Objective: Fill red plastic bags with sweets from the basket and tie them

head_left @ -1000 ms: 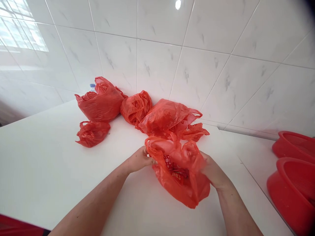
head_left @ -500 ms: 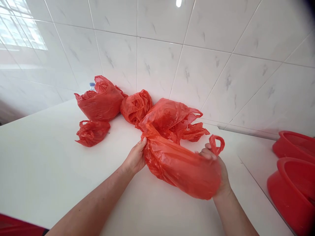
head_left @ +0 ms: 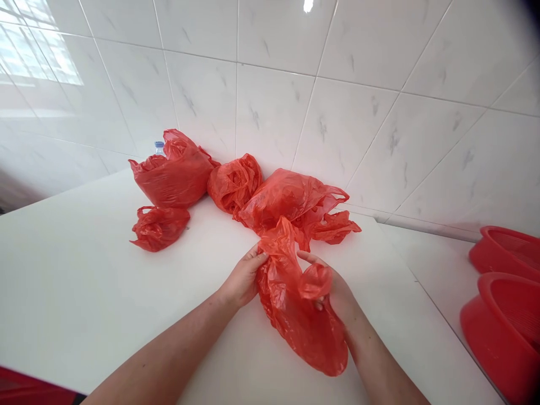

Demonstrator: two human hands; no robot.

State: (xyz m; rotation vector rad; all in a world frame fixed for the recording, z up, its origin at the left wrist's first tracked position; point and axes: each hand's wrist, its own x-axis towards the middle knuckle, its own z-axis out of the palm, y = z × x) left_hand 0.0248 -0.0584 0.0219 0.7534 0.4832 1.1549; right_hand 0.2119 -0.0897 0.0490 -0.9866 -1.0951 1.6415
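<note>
A thin red plastic bag (head_left: 295,315) hangs between my two hands, crumpled and sagging over the white table. My left hand (head_left: 247,275) pinches its upper left edge between thumb and fingers. On the other side, my right hand (head_left: 333,287) is closed on the bag near a handle loop, with the index finger stretched out toward the left. Part of the right fingers is hidden behind the plastic. Just beyond my hands lies a fuller red bag (head_left: 291,194) with its handle loop pointing right. What the held bag contains, if anything, cannot be made out.
Along the tiled wall (head_left: 274,112) sit a bulging red bag (head_left: 177,177) and a bundled red bag (head_left: 236,183). A smaller red bag (head_left: 160,228) lies in front. A blue bottle cap (head_left: 159,144) shows behind. Red plastic baskets (head_left: 485,320) stand at the right of the table (head_left: 84,292).
My right hand has moved left, close to my left hand. The held bag, stretched out sideways before, is now bunched and droops downward. The other bags have stayed in place.
</note>
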